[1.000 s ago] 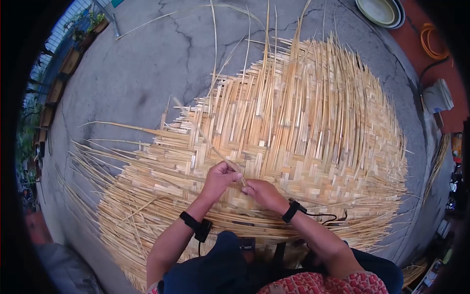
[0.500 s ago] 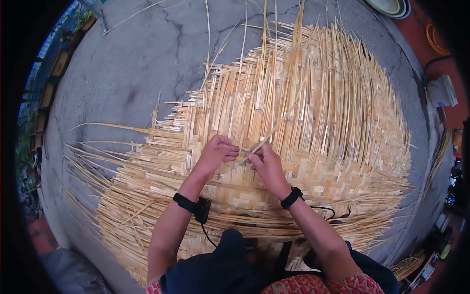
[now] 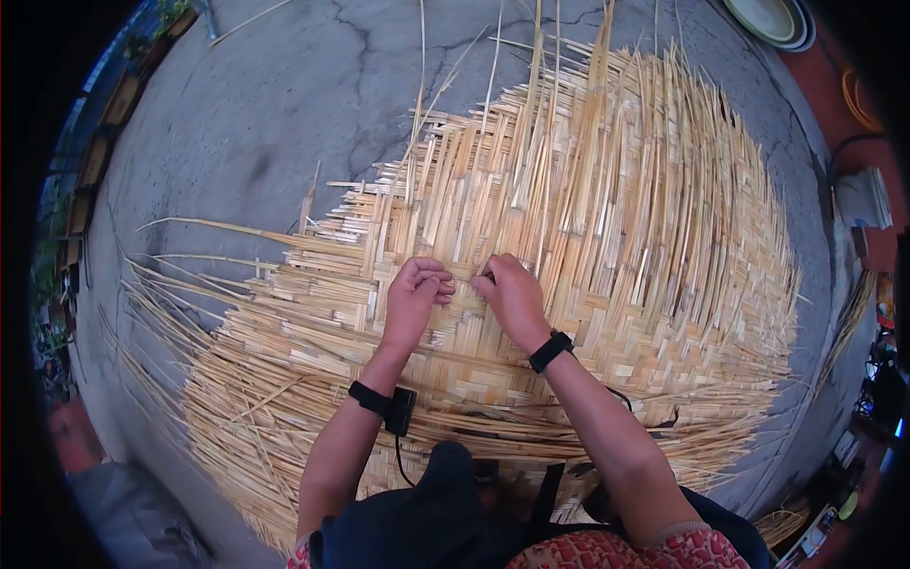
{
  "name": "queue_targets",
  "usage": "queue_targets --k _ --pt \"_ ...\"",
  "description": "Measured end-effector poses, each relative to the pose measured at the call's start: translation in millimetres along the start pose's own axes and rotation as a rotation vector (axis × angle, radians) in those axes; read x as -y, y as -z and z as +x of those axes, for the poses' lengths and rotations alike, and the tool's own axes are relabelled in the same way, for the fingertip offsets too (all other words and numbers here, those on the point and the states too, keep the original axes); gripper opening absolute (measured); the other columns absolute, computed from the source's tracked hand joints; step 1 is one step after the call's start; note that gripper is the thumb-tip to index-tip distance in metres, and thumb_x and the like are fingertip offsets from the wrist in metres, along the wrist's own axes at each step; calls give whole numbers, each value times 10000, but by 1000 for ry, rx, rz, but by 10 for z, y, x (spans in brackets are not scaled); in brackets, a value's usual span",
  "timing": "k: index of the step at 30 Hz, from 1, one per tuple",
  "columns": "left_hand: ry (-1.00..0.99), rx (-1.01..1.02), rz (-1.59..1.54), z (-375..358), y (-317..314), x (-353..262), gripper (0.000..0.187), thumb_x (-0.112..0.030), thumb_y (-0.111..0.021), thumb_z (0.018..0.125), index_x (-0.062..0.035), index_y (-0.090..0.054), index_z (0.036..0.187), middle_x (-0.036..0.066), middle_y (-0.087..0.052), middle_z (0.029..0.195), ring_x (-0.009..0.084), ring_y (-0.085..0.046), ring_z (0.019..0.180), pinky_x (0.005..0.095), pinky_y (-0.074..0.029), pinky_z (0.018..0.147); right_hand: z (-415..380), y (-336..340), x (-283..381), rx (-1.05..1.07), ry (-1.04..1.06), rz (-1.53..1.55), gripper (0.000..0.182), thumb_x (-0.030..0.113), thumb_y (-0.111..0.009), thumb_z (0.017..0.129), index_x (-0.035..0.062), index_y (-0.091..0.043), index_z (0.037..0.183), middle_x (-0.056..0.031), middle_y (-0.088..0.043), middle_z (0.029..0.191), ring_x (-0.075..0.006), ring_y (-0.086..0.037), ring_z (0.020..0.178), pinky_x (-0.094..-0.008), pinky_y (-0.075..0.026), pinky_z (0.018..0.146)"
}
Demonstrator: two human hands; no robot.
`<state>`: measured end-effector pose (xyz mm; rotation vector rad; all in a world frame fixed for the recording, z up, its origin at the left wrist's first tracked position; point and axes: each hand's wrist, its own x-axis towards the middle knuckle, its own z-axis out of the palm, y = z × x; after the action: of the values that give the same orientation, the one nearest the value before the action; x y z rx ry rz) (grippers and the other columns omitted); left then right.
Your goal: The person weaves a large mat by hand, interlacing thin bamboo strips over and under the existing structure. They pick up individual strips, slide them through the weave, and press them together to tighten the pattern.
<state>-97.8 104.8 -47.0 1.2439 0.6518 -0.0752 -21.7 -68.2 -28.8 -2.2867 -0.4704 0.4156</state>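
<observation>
A large mat of woven bamboo strips (image 3: 597,322) lies on the ground under both of my hands, with long loose ends at its left and far edges. My left hand (image 3: 415,299) rests low over the middle of the weave, its fingers curled closed; what sits between them is hidden. Just to the right, my right hand (image 3: 517,299) pinches a thin bamboo strip (image 3: 466,277) between thumb and fingers at the surface of the weave. A narrow gap separates the two sets of fingertips. Many loose strips (image 3: 256,408) lie across the near left part of the mat.
Cracked grey concrete (image 3: 237,123) surrounds the mat. Stacked basins (image 3: 773,21) stand at the far right, near an orange hose coil (image 3: 858,100). Planter boxes (image 3: 118,100) line the left side. A grey covered bundle (image 3: 133,512) lies at the near left.
My right hand has turned and lowered its fingertips to the weave; the loose strip that slanted up from it no longer shows there. My left hand's fingers have curled in more. The view has shifted slightly.
</observation>
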Motion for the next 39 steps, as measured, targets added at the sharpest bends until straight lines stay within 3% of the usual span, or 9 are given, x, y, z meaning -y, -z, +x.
queue_targets --k 11,16,29,35,39 --pt "-46 12 -21 -34 11 45 174 14 -484 1012 -2 -577 1158 130 -688 1085 176 -700 912 298 -597 806 -85 -22 55 -75 7 -48 272 205 -753 882 0 -576 859 -160 -580 901 -383 -624 853 -460 -500 732" --pt "-58 16 -19 -18 -1 68 160 -2 -493 1028 -1 -576 1165 133 -686 1090 177 -699 924 301 -598 816 1 72 80 132 68 -91 208 148 -728 841 11 -581 897 -157 -594 948 -368 -637 931 -471 -524 758" --pt "-90 27 -2 -43 9 107 165 -10 -503 1036 0 -575 1184 126 -681 1091 166 -689 934 295 -590 827 32 -5 59 95 -2 -120 210 131 -751 817 14 -608 916 -152 -602 964 -363 -641 960 -471 -533 778" --pt "-93 17 -11 -55 -2 120 163 -7 -500 1038 -3 -576 1183 124 -682 1093 166 -689 938 293 -587 834 35 0 67 147 88 -176 215 155 -770 819 31 -618 907 -133 -614 960 -358 -656 920 -455 -537 769" --pt "-97 32 -32 -75 21 116 164 -15 -502 1041 -7 -574 1189 126 -683 1095 168 -690 946 291 -588 838 67 90 97 189 -78 -5 291 124 -781 813 44 -565 991 -122 -627 948 -329 -672 887 -431 -534 745"
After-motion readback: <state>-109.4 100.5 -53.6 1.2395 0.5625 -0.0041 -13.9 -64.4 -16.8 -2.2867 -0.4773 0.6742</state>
